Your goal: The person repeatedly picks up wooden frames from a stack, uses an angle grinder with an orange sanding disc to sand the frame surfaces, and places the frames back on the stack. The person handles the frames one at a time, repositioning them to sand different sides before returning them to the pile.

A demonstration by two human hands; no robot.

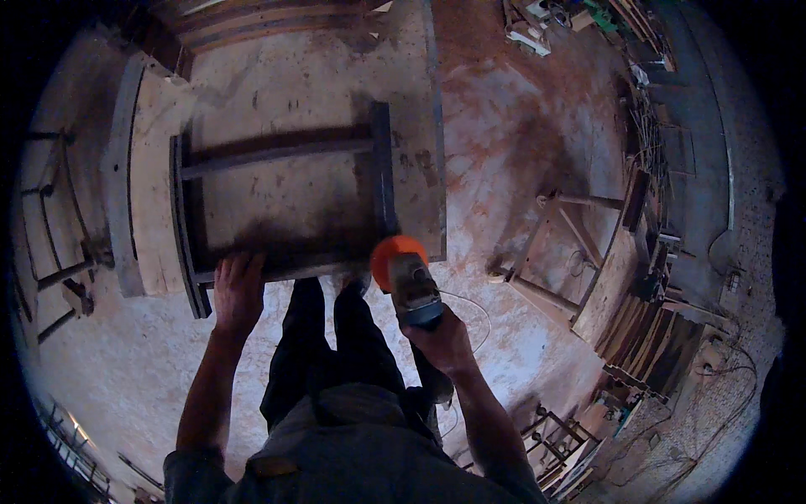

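Note:
A dark wooden frame [383,168] with two side posts and two cross rails lies flat on a worn wooden worktable [294,92]. My left hand [239,294] rests over its near rail close to the left post, fingers curled across the wood. In my right hand [442,343] is an angle grinder [414,286], gripped by its rear body. Its orange disc [386,254] is at the frame's near right corner, over the end of the right post. From this angle I cannot tell whether the disc touches the wood.
More dark boards [269,29] lie across the table's far end. A pale cord [483,315] loops over the dusty floor right of my legs. Farther right stand a wooden trestle [546,290] and a stack of planks [651,340]. A dark frame [63,227] stands at the left.

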